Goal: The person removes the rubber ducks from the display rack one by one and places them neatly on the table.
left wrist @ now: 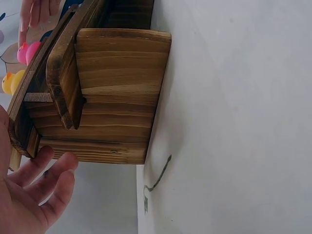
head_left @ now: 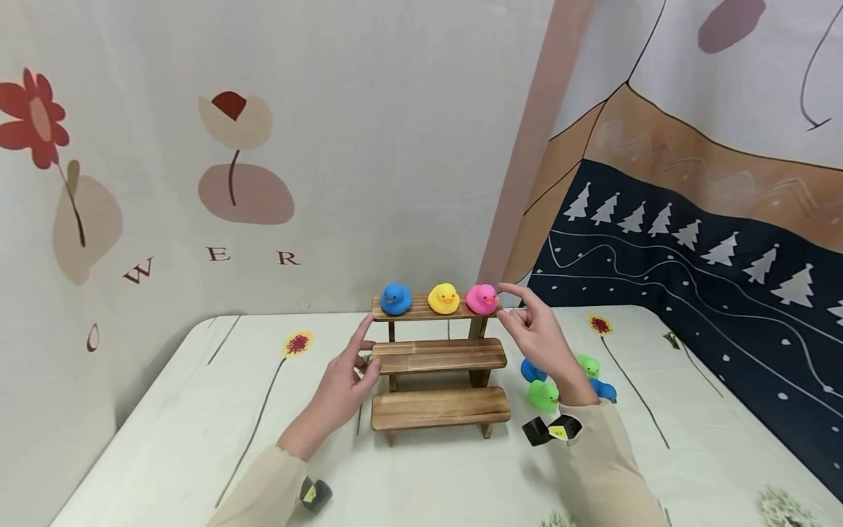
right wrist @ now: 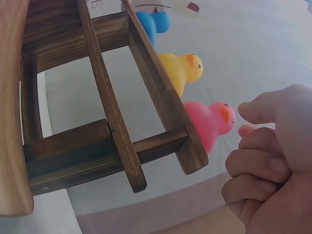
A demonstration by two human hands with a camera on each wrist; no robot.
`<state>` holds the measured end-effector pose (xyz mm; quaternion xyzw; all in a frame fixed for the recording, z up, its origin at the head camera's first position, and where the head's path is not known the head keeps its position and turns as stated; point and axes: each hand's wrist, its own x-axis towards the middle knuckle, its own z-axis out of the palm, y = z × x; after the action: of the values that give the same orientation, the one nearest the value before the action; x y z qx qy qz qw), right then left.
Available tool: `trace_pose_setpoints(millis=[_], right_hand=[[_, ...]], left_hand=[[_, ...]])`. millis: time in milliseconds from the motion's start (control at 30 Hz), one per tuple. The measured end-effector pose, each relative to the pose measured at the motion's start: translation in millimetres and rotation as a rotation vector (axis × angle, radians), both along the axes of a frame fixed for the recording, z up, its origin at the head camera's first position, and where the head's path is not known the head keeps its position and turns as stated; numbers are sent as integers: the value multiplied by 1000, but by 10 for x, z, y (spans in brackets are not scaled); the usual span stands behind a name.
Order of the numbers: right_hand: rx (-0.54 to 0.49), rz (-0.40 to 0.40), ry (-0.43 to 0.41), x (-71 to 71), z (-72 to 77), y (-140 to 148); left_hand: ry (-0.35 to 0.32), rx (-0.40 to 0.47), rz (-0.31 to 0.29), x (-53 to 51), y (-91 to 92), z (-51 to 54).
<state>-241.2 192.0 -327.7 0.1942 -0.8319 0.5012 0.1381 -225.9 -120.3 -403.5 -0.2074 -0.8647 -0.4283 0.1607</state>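
A three-step wooden stand (head_left: 440, 354) carries a blue duck (head_left: 396, 299), a yellow duck (head_left: 444, 298) and a pink duck (head_left: 482, 299) along its top step. My left hand (head_left: 339, 388) is at the stand's left side, index finger reaching up to the top step's end; its lower fingers are loosely bent in the left wrist view. Beside the pink duck is my right hand (head_left: 543, 340), index finger and thumb spread, the others curled. A gap shows between this hand (right wrist: 282, 161) and the pink duck (right wrist: 207, 122) in the right wrist view.
Right of the stand, partly behind my right forearm, lie green ducks (head_left: 543, 395) and blue ducks (head_left: 533, 370). The stand is on a white cloth (head_left: 217, 410) with printed flowers. Behind it hangs a pale printed curtain (head_left: 395, 146), with a dark tree-patterned part at the right.
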Motion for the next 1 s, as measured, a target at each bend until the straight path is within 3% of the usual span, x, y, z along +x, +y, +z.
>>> trace_pose_setpoints(millis=[167,300,400,700,1000], right_hand=[[12,-20,-5,43,90,-68],[8,-35,-17,-24,73,-110],[-7,-31,-17,-139,-19,-91],[-7,-33,-12,-187,-51,-115],[-23,-50,-7,-198,-55,-157]], left_hand=[[-3,-1,-1,-1,20,-4],[-7,-10,2,2,3,2],[-6,-15,4,-4,-10,6],[6,-19,1,-13,-7,5],[59,-28,-5,-32,-1,-22]])
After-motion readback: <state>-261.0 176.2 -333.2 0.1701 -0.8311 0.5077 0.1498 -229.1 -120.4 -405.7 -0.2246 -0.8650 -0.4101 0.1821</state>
